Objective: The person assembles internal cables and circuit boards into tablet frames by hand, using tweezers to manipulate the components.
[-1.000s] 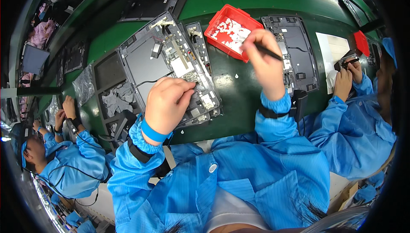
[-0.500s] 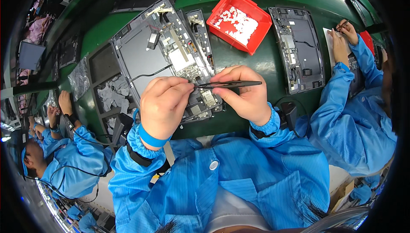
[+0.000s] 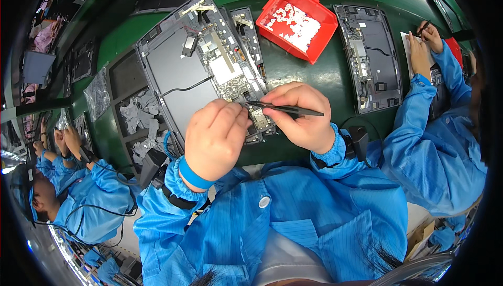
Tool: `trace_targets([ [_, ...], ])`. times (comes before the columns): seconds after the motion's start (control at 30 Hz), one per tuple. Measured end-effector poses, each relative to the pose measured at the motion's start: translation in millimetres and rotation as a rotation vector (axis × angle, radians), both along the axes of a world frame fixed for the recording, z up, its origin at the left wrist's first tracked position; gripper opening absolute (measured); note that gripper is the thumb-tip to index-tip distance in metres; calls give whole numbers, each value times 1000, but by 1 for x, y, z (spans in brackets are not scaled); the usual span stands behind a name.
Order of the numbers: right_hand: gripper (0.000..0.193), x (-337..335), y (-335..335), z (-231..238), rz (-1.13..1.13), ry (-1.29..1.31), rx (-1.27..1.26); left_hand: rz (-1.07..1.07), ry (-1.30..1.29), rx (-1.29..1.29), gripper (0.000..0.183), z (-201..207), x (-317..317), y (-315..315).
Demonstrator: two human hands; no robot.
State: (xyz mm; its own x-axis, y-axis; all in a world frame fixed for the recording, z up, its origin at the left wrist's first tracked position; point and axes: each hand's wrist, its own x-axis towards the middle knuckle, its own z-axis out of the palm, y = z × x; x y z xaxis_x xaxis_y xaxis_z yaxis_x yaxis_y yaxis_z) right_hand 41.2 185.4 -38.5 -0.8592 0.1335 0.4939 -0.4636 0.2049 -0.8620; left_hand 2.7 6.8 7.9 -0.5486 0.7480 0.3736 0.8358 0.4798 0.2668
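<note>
Black tweezers (image 3: 293,110) are pinched between the thumb and fingers of my right hand (image 3: 306,115), their tips pointing left. Curled and closed, my left hand (image 3: 217,136) has its fingertips right by those tips; whatever it may pinch is hidden. Both hands are above the lower right part of an opened device housing (image 3: 175,68), dark grey, with a circuit board (image 3: 233,88) and a loose black cable. A small black module (image 3: 189,45) on thin wires lies on the housing. A blue band (image 3: 194,175) circles my left wrist.
A red bin (image 3: 327,29) with small white pieces stands beyond my right hand. Another opened housing (image 3: 369,60) lies to its right. Left of the work, a dark compartment tray (image 3: 121,131) holds crumpled grey scraps. People in blue smocks work on both sides.
My left hand has shifted slightly right and toward me, its fingers now more curled. The tweezers' tips have moved a little right, and their handle end now slopes lower.
</note>
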Motion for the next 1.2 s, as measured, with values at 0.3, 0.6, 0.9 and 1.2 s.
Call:
trace_targets([
  [0.3,19,-1,3,-7,83,181,104,-70,109,-57,31,-8,8,-7],
  [0.6,24,1,4,-14,113,226,141,-78,216,-168,22,-15,15,0],
  [0.9,24,10,-8,-25,-30,221,-64,-30,36,-94,33,-14,24,-9],
  [1.2,26,9,-6,-17,1,267,104,1,38,-96,33,-6,22,-15],
])
